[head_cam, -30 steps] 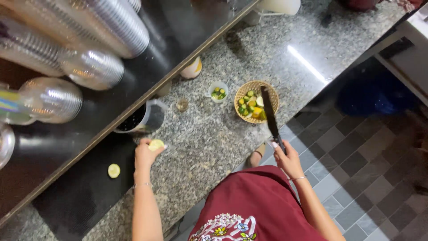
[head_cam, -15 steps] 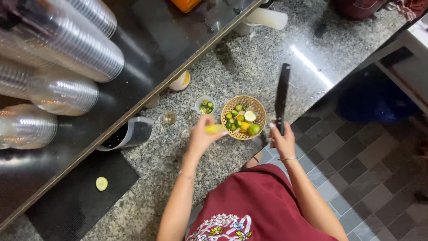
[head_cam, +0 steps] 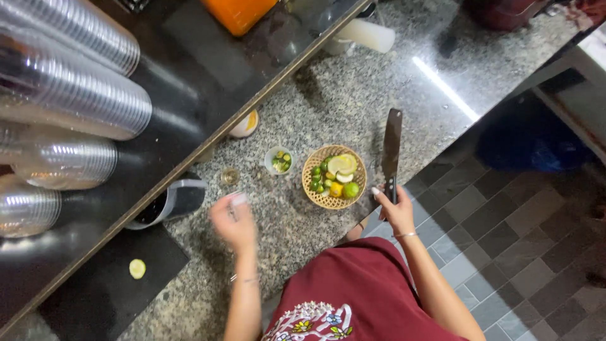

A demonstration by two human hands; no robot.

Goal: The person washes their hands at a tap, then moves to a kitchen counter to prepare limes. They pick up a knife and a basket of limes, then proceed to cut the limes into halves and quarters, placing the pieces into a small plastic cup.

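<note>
My right hand grips the black handle of a long knife, blade pointing away over the granite counter. Just left of the blade sits a woven basket of small green limes, with a cut citrus half lying on top. My left hand is blurred above the counter, left of the basket and close to a small glass. It holds nothing I can see. A small white cup of cut lime pieces stands between the glass and the basket.
A black cutting board at lower left carries one lime slice. A dark jug lies beside it. Stacks of clear plastic cups fill the shelf at left. An orange container and a white bottle stand farther back.
My left hand carried a cut citrus half from the board to the basket, left it there, and has swung back left. The knife turned upright in my right hand.
</note>
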